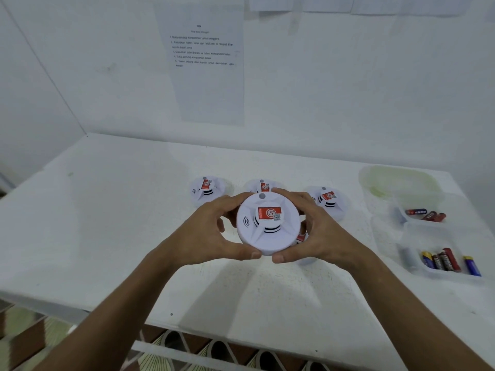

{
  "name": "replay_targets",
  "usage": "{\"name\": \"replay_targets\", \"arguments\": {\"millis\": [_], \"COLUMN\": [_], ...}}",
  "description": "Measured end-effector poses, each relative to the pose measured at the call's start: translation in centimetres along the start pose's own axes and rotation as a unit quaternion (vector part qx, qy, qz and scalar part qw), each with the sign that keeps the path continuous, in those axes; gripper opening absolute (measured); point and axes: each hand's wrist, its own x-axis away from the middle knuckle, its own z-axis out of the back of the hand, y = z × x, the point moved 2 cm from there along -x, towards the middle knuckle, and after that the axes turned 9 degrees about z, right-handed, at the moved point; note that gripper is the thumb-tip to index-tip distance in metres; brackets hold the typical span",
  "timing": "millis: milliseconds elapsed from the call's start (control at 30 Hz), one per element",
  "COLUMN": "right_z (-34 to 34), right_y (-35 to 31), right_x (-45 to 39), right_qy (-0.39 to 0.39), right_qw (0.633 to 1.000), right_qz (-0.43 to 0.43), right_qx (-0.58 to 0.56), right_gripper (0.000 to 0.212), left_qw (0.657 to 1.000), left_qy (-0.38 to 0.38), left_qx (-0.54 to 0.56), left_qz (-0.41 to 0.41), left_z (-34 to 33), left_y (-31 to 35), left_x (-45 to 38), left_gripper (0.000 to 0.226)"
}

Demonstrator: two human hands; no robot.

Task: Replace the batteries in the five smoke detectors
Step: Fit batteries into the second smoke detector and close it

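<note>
A round white smoke detector (267,226) with a red label is held above the white table (112,210), face up. My left hand (211,234) grips its left rim and my right hand (316,231) grips its right rim, thumbs meeting at its near edge. Three more detectors lie behind it: one at the left (206,190), one in the middle (261,185) partly hidden, one at the right (328,200). A further detector (301,236) peeks out under my right hand, mostly hidden.
At the right stand clear plastic containers: a far one (426,215) with a few batteries, a near one (444,261) with several batteries, and a lid (399,180) behind them. A printed instruction sheet (206,62) hangs on the wall. The table's front edge runs below my forearms.
</note>
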Motion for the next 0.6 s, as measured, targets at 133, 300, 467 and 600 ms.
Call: {"name": "replay_targets", "arguments": {"millis": [133, 300, 467, 600], "right_z": [-0.6, -1.5, -2.3, -2.7], "right_y": [-0.1, -0.4, -0.5, -0.7], "right_x": [-0.3, -1.0, -1.6, -2.1], "right_qy": [0.0, 0.006, -0.004, -0.015], "right_qw": [1.0, 1.0, 1.0, 1.0], "right_qz": [-0.003, 0.002, 0.002, -0.003], "right_qx": [-0.014, -0.023, -0.027, -0.025], "right_gripper": [0.108, 0.105, 0.105, 0.107], "left_qw": [1.0, 0.999, 0.998, 0.997], "left_qy": [-0.005, -0.003, 0.01, 0.013], "left_qx": [0.013, 0.049, 0.063, 0.07], "left_qz": [-0.002, -0.011, -0.008, -0.001], "left_z": [0.3, 0.6, 1.2, 1.7], "left_y": [-0.3, -0.5, -0.9, -1.3], "left_x": [0.3, 0.7, 1.2, 1.5], "left_gripper": [0.08, 0.081, 0.085, 0.083]}}
